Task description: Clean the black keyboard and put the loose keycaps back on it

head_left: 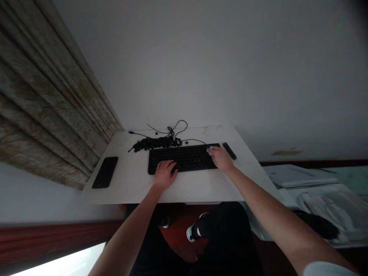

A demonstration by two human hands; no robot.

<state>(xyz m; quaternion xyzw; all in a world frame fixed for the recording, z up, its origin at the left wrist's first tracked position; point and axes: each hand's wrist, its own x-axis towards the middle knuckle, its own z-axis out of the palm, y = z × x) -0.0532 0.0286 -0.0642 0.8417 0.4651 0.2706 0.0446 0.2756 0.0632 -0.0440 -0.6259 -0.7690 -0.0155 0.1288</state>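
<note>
A black keyboard (pixel 186 163) lies on the white table, and many of its keycaps look removed. My left hand (pixel 165 174) rests on its lower left part with the fingers spread flat. Over the keyboard's upper right end, my right hand (pixel 221 158) is closed on a crumpled white tissue (pixel 210 150), pressed to the surface. Behind the keyboard is a heap of loose black keycaps (pixel 155 142), with a blue-tipped thin tool (pixel 130 150) sticking out at its left. A dark bar-shaped piece (pixel 229 151) lies to the right of the keyboard.
A black phone (pixel 105 172) lies on the left of the white table (pixel 135 188). A black cable (pixel 171 132) is coiled at the back near the wall. Patterned curtains (pixel 51 88) hang at the left. White boxes or bags (pixel 301 178) stand to the right, beyond the table's edge.
</note>
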